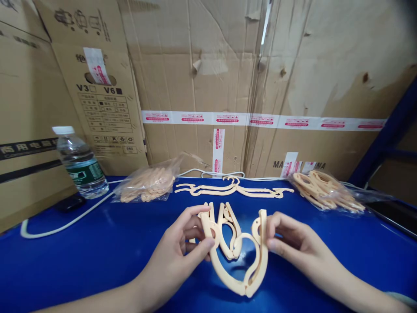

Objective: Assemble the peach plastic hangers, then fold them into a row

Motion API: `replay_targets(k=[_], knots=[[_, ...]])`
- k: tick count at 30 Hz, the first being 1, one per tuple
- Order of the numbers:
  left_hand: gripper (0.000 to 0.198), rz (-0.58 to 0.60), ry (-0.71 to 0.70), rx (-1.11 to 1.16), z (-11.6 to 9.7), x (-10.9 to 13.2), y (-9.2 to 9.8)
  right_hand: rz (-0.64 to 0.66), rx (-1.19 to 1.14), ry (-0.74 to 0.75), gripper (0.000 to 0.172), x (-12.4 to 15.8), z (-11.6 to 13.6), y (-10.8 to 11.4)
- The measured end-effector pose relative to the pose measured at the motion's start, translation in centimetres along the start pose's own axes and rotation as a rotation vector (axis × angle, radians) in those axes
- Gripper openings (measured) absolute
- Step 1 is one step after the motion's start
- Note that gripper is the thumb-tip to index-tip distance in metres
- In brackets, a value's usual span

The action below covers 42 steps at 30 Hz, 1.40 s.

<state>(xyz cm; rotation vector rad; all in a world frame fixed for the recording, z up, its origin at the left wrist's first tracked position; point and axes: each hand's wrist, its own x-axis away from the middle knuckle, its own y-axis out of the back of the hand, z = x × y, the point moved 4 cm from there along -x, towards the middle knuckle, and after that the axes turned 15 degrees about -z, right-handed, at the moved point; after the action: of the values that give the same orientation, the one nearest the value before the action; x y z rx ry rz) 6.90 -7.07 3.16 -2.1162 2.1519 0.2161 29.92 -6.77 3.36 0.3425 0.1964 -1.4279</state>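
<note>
A cream plastic folding hanger (224, 274) is held upright in a V shape near the front of the blue table, its hook curling inside the V. My left hand (182, 252) pinches its left arm between thumb and fingers. My right hand (293, 241) grips the upper end of its right arm. Just behind stands another folded hanger (237, 226), partly hidden by the held one. Farther back, unfolded hangers (216, 190) lie flat with their arms spread left and right.
Bags of hangers lie at the back left (146, 184) and back right (325, 189). A water bottle (83, 167) stands at the left beside a black object (70, 203). A white cable (71, 226) crosses the table (130, 243). Large cardboard boxes (195, 87) stand behind.
</note>
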Motion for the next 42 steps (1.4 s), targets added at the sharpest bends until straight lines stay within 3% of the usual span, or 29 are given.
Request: replay_targets(k=[3, 6, 11, 14, 18, 28, 32, 37, 42], knots=[[0.046, -0.001, -0.01, -0.022, 0.2, 0.2, 0.0, 0.177, 0.108, 0.015, 0.018, 0.9, 1.0, -1.0], [0.048, -0.023, 0.002, -0.031, 0.3, 0.3, 0.0, 0.254, 0.165, 0.041, 0.019, 1.5, 1.8, -1.4], [0.044, -0.04, -0.015, -0.018, 0.2, 0.4, 0.0, 0.265, 0.237, 0.075, 0.024, 2.1, 1.9, -1.3], [0.028, -0.037, -0.047, -0.039, 0.1, 0.4, 0.1, 0.24, 0.263, 0.095, 0.032, 2.2, 1.7, -1.2], [0.012, 0.054, -0.096, -0.112, -0.1, 0.6, -0.1, 0.228, 0.237, 0.035, 0.039, 2.2, 1.3, -1.1], [0.056, 0.324, -0.087, -0.011, 0.1, 1.8, -1.0, 0.21, 0.15, -0.02, 0.038, 2.0, 1.2, -1.0], [0.061, 0.312, -0.073, -0.007, 0.2, 1.6, -0.9, 0.265, 0.058, -0.068, 0.038, 2.1, 1.2, -1.2], [0.065, 0.308, -0.126, -0.02, 0.0, 1.9, -0.7, 0.296, 0.135, -0.044, 0.039, 2.2, 1.3, -1.0], [0.066, 0.323, -0.214, -0.274, -0.6, 2.6, 0.0, 0.332, 0.279, 0.02, 0.042, 2.3, 1.5, -0.5]])
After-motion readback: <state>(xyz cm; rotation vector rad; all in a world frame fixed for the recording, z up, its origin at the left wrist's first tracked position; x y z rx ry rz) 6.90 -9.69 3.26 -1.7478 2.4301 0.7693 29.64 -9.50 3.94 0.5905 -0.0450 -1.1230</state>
